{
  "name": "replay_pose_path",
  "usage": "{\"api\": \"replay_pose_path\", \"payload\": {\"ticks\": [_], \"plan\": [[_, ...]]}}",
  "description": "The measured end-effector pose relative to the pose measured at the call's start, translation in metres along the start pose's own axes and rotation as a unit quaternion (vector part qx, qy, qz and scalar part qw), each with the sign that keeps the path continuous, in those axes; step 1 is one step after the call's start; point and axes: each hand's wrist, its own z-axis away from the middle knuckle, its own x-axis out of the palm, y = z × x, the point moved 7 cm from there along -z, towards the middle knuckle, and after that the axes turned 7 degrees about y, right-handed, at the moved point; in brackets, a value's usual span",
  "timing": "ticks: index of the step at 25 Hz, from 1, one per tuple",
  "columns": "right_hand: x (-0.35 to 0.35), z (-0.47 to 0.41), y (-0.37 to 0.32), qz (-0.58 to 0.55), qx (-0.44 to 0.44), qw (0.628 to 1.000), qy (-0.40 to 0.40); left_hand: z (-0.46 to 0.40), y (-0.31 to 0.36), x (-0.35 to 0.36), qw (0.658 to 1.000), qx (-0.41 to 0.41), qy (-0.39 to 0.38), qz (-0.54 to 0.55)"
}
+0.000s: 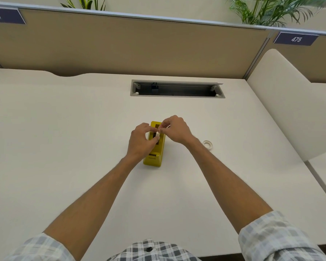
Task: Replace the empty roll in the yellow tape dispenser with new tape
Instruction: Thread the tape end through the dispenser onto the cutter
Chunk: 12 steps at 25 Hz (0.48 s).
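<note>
The yellow tape dispenser (155, 151) stands in the middle of the white desk (64, 138), its long axis pointing away from me. Both hands hover over its open slot. My left hand (140, 143) pinches a small whitish tape roll (157, 135) held upright just above the slot. My right hand (174, 129) pinches at the top edge of that same roll with thumb and forefinger. A second whitish ring, a tape roll or bare core (207, 144), lies flat on the desk to the right of the dispenser. Which roll is the empty one I cannot tell.
An open cable tray (177, 88) is cut into the desk behind the dispenser. A tan partition (130, 46) closes the far edge, and a white divider (290, 102) rises on the right. Plants stand behind the partition.
</note>
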Motion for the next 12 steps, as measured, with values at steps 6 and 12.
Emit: {"api": "replay_pose_path", "payload": {"ticks": [6, 12], "plan": [[0.001, 0.01, -0.003, 0.0, -0.026, 1.0, 0.009, -0.005, -0.007, 0.007, 0.999, -0.01, -0.051, 0.003], [0.001, 0.014, 0.001, -0.064, -0.021, 0.998, 0.01, -0.006, -0.009, 0.009, 0.996, -0.014, -0.085, -0.002]]}}
